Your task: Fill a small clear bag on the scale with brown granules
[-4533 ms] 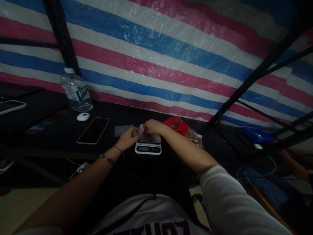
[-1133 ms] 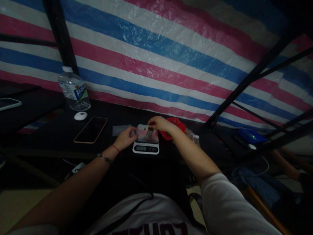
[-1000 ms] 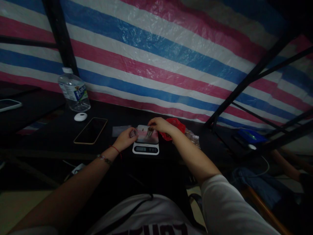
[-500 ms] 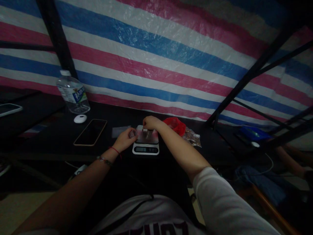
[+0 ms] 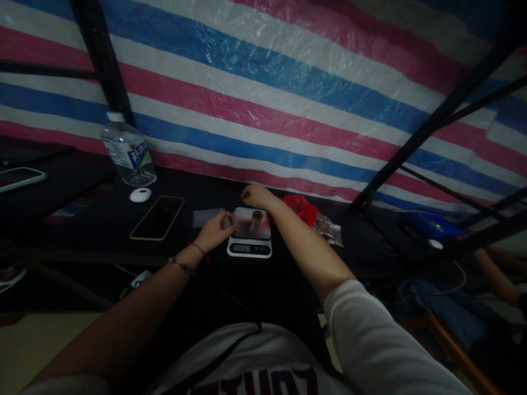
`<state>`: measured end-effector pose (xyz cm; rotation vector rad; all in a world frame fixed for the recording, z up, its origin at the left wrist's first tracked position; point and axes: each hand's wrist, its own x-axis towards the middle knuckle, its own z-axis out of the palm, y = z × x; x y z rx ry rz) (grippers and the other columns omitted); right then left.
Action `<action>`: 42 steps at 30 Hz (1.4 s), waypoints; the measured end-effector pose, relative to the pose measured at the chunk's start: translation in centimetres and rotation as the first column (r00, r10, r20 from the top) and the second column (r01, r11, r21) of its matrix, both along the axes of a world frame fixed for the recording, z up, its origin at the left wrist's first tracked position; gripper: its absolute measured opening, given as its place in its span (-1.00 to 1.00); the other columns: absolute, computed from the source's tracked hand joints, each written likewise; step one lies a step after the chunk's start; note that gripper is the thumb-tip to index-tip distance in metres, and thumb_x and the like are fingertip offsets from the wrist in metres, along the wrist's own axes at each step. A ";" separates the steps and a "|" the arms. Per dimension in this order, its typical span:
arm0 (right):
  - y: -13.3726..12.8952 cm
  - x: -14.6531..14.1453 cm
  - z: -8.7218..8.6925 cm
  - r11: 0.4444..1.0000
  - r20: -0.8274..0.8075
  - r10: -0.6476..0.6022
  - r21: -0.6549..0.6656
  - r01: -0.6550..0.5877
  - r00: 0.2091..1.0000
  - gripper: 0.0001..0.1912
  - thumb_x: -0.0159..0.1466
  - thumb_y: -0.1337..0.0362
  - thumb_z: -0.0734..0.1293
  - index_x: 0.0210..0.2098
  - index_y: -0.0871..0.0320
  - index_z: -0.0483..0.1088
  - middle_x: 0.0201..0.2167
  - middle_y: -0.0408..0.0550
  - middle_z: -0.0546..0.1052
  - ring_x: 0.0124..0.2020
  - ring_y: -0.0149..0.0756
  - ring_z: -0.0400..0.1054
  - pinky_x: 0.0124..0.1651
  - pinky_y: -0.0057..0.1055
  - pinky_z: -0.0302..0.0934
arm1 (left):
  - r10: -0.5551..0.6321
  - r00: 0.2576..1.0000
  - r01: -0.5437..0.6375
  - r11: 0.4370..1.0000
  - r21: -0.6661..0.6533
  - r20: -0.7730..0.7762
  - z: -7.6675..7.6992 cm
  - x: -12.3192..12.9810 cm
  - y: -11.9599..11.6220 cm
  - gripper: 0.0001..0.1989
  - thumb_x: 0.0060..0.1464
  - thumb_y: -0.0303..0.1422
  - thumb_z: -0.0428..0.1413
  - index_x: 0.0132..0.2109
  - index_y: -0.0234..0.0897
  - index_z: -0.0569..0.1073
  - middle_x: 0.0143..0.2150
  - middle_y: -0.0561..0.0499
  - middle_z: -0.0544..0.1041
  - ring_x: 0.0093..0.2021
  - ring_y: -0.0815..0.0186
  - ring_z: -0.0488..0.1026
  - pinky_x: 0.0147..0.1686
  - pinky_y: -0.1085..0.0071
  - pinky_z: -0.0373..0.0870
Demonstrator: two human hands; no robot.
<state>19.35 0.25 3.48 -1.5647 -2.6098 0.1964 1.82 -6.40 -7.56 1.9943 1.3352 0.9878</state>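
Note:
A white kitchen scale [image 5: 249, 253] with a metal plate and a lit display lies before me on the black table. On its plate stands a small clear vial [image 5: 256, 223] with brown bits at its top. At the scale's left edge, my left hand [image 5: 216, 229] is closed around a small clear, round plastic piece [image 5: 227, 221], whose exact kind I cannot make out. Just behind the scale, my right hand [image 5: 256, 196] hovers with curled fingers; whatever may be in them is hidden. A clear plastic bag [image 5: 203, 217] lies flat behind my left hand.
Right of the scale are a red plastic bag [image 5: 302, 208] and a clear bag of brown bits [image 5: 328, 228]. A phone [image 5: 158, 218], a white case [image 5: 140, 195] and a large clear bottle [image 5: 130, 156] stand left. Another person's arm [image 5: 496, 274] shows at far right.
My right hand has drawn back from over the scale's plate to behind it, so the vial shows now. The left hand keeps its hold on the clear piece. The view has shifted slightly.

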 end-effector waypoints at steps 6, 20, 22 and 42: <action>-2.2 4.1 1.5 1.000 -0.158 0.009 0.017 -0.007 0.987 -0.79 0.12 0.44 0.33 -0.25 0.24 0.55 -0.30 -0.05 0.60 -0.29 -0.36 0.45 -0.23 -0.53 0.22 | 0.010 1.000 -0.010 1.000 0.004 0.008 -0.2 0.0 0.1 -0.67 -0.02 -0.18 0.08 -0.13 -0.26 0.42 -0.25 0.00 0.52 -0.29 0.24 0.45 -0.24 0.34 0.34; -4.1 6.3 -0.2 0.999 -0.235 0.006 0.033 0.002 0.972 -0.82 0.23 0.33 0.30 -0.27 0.21 0.55 -0.30 -0.05 0.59 -0.30 -0.39 0.42 -0.25 -0.54 0.18 | 0.021 1.000 -0.021 1.000 0.023 -0.020 -0.5 -0.1 0.4 -0.68 -0.02 -0.17 0.08 -0.15 -0.25 0.43 -0.28 0.01 0.52 -0.31 0.26 0.44 -0.27 0.35 0.34; -4.2 8.5 -0.1 0.991 -0.257 -0.081 0.081 0.105 0.963 -0.78 0.26 0.31 0.26 -0.24 0.22 0.54 -0.27 -0.02 0.59 -0.27 -0.37 0.42 -0.21 -0.52 0.19 | 0.014 1.000 -0.014 1.000 0.012 -0.021 -0.3 0.0 0.3 -0.69 -0.02 -0.18 0.08 -0.15 -0.25 0.42 -0.28 0.01 0.51 -0.31 0.26 0.44 -0.27 0.36 0.33; -2.3 16.4 -6.6 0.947 0.031 -0.234 -0.218 0.235 0.972 -0.68 0.11 0.34 0.39 -0.12 0.18 0.53 -0.21 0.00 0.60 -0.29 -0.30 0.44 -0.25 -0.52 0.23 | 0.047 0.999 -0.046 0.998 0.048 -0.013 -0.9 -0.2 0.6 -0.66 -0.01 -0.15 0.08 -0.12 -0.24 0.41 -0.27 0.01 0.50 -0.31 0.27 0.42 -0.28 0.37 0.33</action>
